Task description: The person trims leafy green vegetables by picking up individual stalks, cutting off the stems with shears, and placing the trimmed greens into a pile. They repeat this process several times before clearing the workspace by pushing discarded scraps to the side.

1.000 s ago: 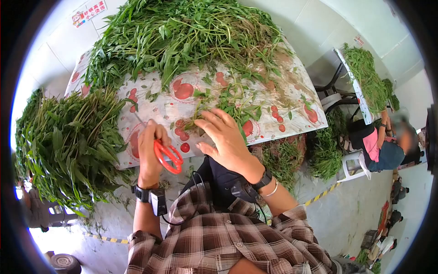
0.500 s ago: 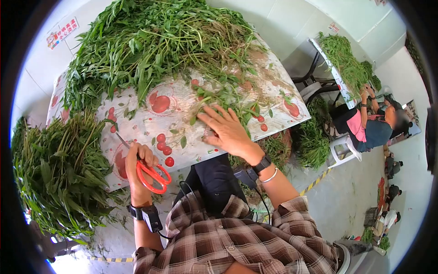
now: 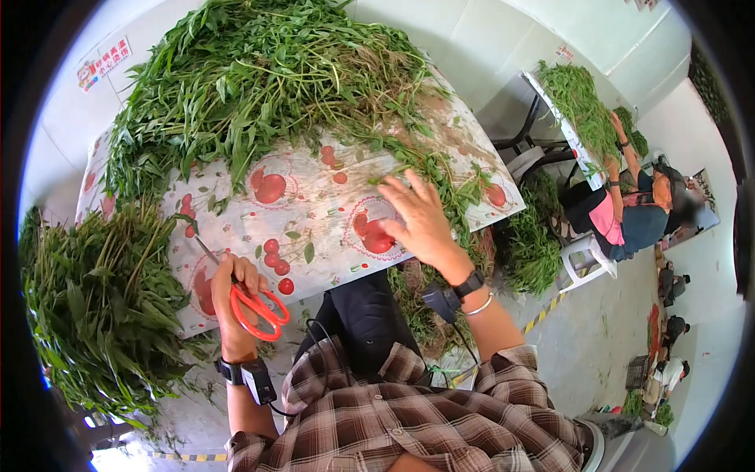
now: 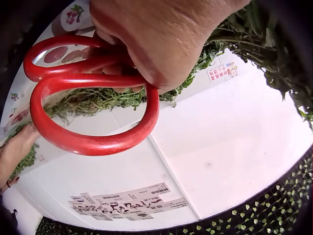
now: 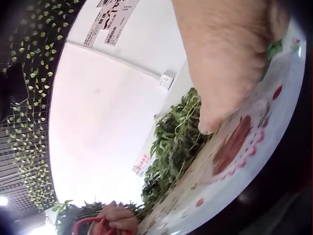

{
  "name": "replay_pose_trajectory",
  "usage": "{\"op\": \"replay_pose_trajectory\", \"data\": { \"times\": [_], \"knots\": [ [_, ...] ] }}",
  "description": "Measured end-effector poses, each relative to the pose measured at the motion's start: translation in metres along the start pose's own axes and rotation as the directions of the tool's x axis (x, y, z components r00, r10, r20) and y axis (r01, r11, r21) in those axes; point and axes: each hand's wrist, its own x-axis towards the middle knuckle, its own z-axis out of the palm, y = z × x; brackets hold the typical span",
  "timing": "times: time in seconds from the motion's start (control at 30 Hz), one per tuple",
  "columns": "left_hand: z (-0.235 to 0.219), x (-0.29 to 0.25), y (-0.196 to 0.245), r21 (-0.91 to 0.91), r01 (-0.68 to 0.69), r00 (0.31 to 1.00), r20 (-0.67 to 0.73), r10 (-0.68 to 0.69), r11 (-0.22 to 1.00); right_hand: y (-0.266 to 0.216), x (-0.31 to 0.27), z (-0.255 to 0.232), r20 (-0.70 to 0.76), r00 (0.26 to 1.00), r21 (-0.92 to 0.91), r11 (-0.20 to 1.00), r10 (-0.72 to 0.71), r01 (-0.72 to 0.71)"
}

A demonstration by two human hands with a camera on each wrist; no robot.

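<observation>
In the head view my left hand (image 3: 236,295) grips a pair of scissors (image 4: 95,146) near the pivot, over the table's front left edge. The red handle loops stick out below the hand, and the dark blade points away to the upper left. My right hand (image 3: 425,224) lies low over the tablecloth (image 3: 322,228) with fingers spread and thumb apart. Its fingertips are right at a trail of loose green stems (image 3: 452,189). In the right wrist view the fingers point down towards the cloth, close to the leafy greens (image 5: 178,142).
A big heap of leafy stems (image 3: 267,94) covers the table's far side. Another tall stack (image 3: 102,291) stands at the left edge. More greens (image 3: 535,252) lie below the table on the right. A person (image 3: 629,212) sits at a second table (image 3: 554,114).
My right hand has swept to the right, and the loose stems have shifted that way with it, baring the cloth's printed fruit. The left hand still holds the scissors, now slightly lower.
</observation>
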Motion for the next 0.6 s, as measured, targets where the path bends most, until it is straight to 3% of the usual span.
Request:
{"op": "replay_pose_trajectory", "data": {
  "times": [0.13, 0.23, 0.4, 0.6],
  "knots": [
    [-0.002, 0.001, 0.0, 0.017, -0.004, 1.0, 0.001, 0.004, 1.0, -0.019, 0.011, 0.021, 0.048, 0.991, -0.015, 0.992, -0.126, 0.127],
    [0.003, -0.002, 0.001, 0.02, -0.024, 0.999, -0.023, 0.025, 1.0, -0.011, 0.026, 0.035, 0.073, 0.989, -0.049, 0.99, -0.126, 0.13],
    [0.002, -0.001, 0.001, 0.016, -0.022, 0.999, -0.04, 0.023, 1.0, 0.021, 0.04, 0.022, 0.231, 0.972, -0.083, 0.996, 0.046, -0.027],
    [0.002, -0.002, 0.0, 0.021, -0.027, 0.999, -0.022, 0.027, 0.999, 0.06, 0.01, 0.008, 0.171, 0.963, -0.062, 0.978, 0.209, -0.201]
  ]
}}
